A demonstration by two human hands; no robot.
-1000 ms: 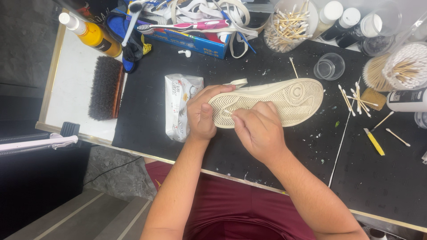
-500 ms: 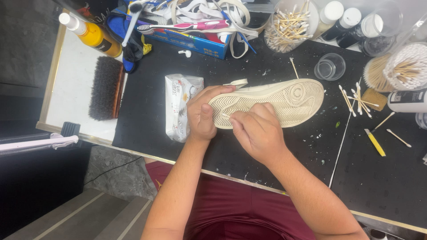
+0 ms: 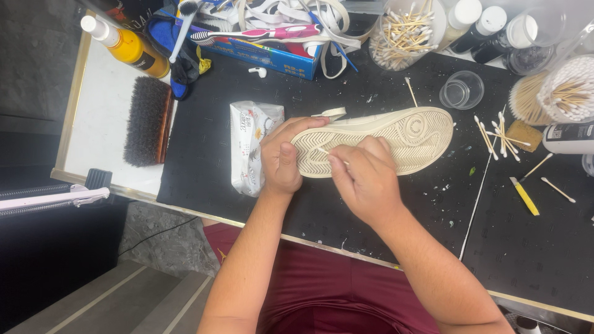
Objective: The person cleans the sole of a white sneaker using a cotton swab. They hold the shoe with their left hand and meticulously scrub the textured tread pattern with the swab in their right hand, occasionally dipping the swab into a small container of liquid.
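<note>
The left hand [image 3: 283,162] grips the heel end of a cream shoe [image 3: 396,133], thumb pressed on the tread and fingers wrapped round the far edge. The shoe lies sole-up on the black worktop [image 3: 526,247], its toe pointing away to the right of both hands. The right hand [image 3: 365,179] rests on the sole beside the left, fingers pinched shut on a thin swab [image 3: 324,151] whose tip touches the tread just by the left thumb.

Just left of the left hand, touching the shoe's heel, lies a crumpled white packet [image 3: 247,145]. Further left, on a white board, sits a dark brush [image 3: 147,120], and beyond it a yellow bottle [image 3: 127,44] with a white cap. Above the hands is a blue box [image 3: 272,55] heaped with white laces [image 3: 309,15] and a pink toothbrush [image 3: 260,32], and next to it a clear jar of sticks [image 3: 405,28].

To the right of the right hand, past the toe, stand a small clear cup [image 3: 461,90] and a scatter of loose swabs [image 3: 498,133]. A long thin stick [image 3: 476,207] lies on the worktop near the right forearm, with a yellow tool [image 3: 525,196] just beyond it. At the far right stands a tub of cotton buds [image 3: 569,89]. Pale flecks dot the worktop around the shoe.
</note>
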